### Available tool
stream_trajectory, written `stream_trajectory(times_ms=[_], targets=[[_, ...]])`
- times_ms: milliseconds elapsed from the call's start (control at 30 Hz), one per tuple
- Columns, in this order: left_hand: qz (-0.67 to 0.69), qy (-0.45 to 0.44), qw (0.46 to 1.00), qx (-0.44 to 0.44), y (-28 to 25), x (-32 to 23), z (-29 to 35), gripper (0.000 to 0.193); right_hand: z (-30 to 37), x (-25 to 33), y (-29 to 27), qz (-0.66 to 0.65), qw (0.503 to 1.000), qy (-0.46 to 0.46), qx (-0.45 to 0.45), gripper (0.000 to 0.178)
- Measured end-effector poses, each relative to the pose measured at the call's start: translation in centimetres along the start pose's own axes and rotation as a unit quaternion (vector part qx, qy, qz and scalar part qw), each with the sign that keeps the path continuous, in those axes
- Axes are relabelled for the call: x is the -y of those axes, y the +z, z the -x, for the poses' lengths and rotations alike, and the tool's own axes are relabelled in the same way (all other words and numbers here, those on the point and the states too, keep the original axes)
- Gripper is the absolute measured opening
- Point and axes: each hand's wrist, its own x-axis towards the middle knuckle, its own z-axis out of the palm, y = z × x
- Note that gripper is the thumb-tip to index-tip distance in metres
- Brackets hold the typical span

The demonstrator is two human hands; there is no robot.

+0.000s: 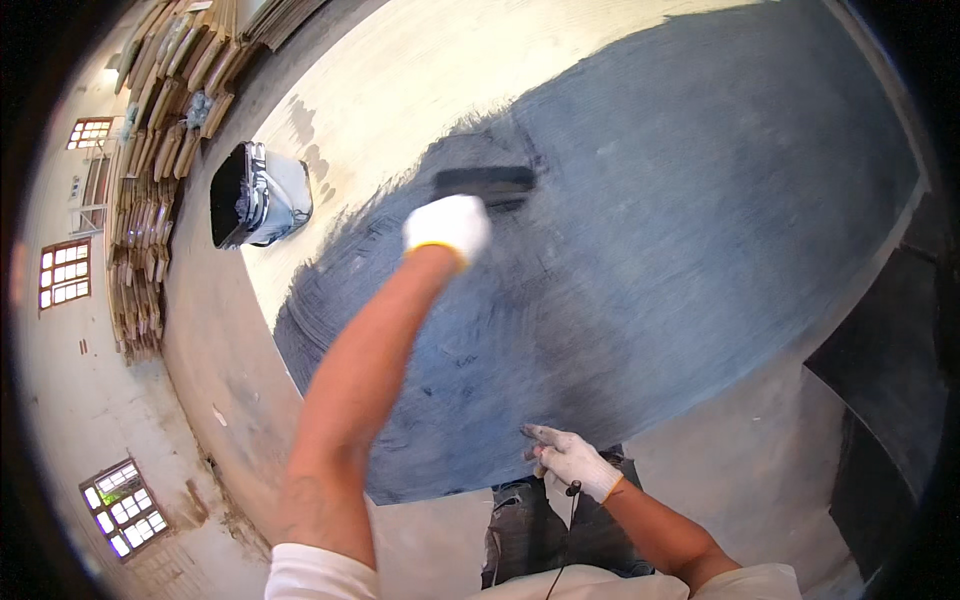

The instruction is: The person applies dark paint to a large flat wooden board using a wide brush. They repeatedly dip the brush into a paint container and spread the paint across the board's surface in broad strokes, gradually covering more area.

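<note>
A large pale board (390,80) lies before me, much of it covered by a dark blue-black coat of paint (700,180). My left hand (447,228), in a white glove with a yellow cuff, reaches out over the painted part. It is closed on a wide dark paintbrush (487,182), whose head lies against the board near the border of the bare area; the glove hides its handle. Close to the board's near edge is my right hand (568,460), in a smudged white glove. Its fingers stretch out to the left, somewhat apart, and nothing shows in them.
A paint-smeared bucket (290,200) stands at the board's left edge, dark inside. Stacks of brown flat panels (145,230) line the wall at far left. Dark sheets (890,350) lie at the right. Grey floor (720,470) surrounds the board.
</note>
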Motion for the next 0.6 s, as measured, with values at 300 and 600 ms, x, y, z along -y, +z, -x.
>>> stream_trajectory(times_ms=[300,600], targets=[[-0.082,0.116,0.989,0.046,-2.1,-2.6,2.3,0.03,1.1,-2.7,-3.3,-0.007,1.0,-0.015,-0.02,0.055],[-0.13,0.175,0.976,-0.001,1.3,-8.1,3.7,0.043,1.1,-2.9,-3.2,-0.075,0.994,-0.08,0.008,0.055]])
